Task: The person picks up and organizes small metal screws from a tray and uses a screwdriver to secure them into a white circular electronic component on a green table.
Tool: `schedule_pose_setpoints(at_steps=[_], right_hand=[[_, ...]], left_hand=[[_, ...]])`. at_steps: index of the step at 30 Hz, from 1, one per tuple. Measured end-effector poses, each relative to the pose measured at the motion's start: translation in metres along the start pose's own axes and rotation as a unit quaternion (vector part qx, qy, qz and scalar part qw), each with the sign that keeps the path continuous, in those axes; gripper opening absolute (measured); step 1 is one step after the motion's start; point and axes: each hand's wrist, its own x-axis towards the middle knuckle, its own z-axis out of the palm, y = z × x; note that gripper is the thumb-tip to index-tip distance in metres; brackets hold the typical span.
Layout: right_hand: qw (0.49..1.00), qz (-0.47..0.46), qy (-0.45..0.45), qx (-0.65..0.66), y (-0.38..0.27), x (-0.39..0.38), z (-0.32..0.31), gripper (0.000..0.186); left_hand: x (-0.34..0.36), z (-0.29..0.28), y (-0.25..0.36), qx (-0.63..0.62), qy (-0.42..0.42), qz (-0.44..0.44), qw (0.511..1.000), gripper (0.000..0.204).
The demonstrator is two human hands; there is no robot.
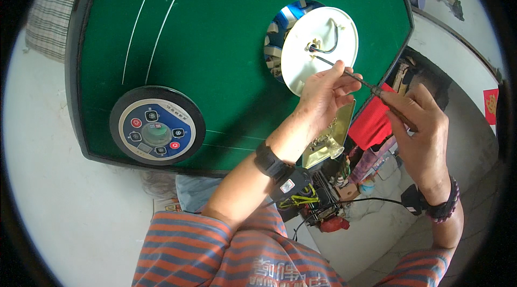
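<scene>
A white round plastic disc sits tilted over a round opening in a green-felt table. A dark wire curves across its face to a small fitting at its middle. My right hand is closed round the handle of a long thin screwdriver. The tip touches or nearly touches the disc beside that fitting. My left hand lies at the disc's lower edge, thumb and curled fingers closed about the screwdriver's shaft. Whether those fingers also grip the disc is hidden.
A black-rimmed round control panel with buttons and a clear dome rests at the table's near left. Mahjong tiles show inside the opening. By my left wrist is a yellowish tray with small parts. Right of the table are red cloth and clutter.
</scene>
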Motion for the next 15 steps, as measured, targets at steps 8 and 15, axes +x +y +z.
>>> schedule_pose_setpoints(at_steps=[8,15], right_hand=[[0.978,0.16,-0.053,0.123,0.009,-0.004,-0.002,0.027],[0.998,-0.031,0.009,0.062,0.012,-0.001,0.003,0.021]], left_hand=[[0.005,-0.006,-0.004,0.007,-0.022,0.029,0.999,0.024],[0.0,-0.002,0.002,-0.03,-0.008,0.006,1.0,0.024]])
